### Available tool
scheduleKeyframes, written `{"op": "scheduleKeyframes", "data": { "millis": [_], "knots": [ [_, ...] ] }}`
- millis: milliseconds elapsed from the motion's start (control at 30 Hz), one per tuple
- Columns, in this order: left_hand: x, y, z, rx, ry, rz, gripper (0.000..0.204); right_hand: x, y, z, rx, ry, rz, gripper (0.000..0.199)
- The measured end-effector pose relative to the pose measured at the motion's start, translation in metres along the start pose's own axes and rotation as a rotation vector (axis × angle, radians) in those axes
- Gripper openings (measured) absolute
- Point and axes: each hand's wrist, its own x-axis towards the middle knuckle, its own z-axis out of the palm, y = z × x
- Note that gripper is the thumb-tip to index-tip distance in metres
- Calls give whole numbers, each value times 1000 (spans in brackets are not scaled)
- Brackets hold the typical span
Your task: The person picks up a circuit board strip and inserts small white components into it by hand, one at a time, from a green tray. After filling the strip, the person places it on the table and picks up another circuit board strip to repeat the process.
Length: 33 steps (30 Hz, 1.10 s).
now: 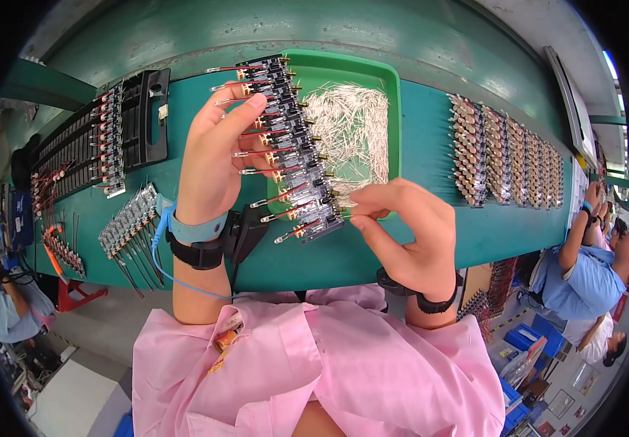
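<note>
Pink shirt (278,371): it is nearest to the camera and fills the lower part of the view.
Left hand (216,149): its fingers bend around the left edge of a black strip of small parts (285,138), with the thumb upon the face; it has firm hold of the strip.
Strip position: it is lifted above the green table (424,146), tilted, and in the view it crosses the left side of the green tray (396,109).
Right hand (413,226): thumb and index finger are almost together at the lower right edge of the strip; whether a thin piece is between them, I cannot tell.
White thin pieces (354,124): they lie in a loose heap in the tray, pointing in all directions; because they are so tangled, several could come up together, or one could bend.
Red wires (263,170): they stick out from the strip's left side, near the left fingers; a careless change of grip could bend them.
Strip's lower end: the left hand holds more toward the upper half, so a strong push there could make it turn.
Blue cord (161,231): it hangs from the left wristband (202,229); if it catches, it could pull the wrist and shake the strip.
</note>
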Motion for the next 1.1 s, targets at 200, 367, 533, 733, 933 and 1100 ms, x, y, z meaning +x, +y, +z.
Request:
{"op": "scheduleKeyframes", "data": {
  "millis": [200, 367, 533, 733, 933, 1100],
  "knots": [
    [0, 0, 1, 1, -19, 2, 20, -1, 1, 1, -20, 5, 3, 24],
    [-1, 0, 1, 0, -17, 1, 21, -1, 0, 0, -29, -6, -3, 25],
    [0, 1, 0, 12, -12, -6, 21, -1, -1, -1, -40, -25, 3, 24],
    [0, -1, 2, 1, -27, 0, 21, -1, -1, -1, -75, -47, 5, 24],
    [-1, -1, 3, 30, -43, 8, 19, 1, -2, 1, -110, -86, 18, 29],
    [-1, -1, 4, 38, -48, 19, 19, 4, -2, 3, -136, -94, -6, 33]
  ]
}}
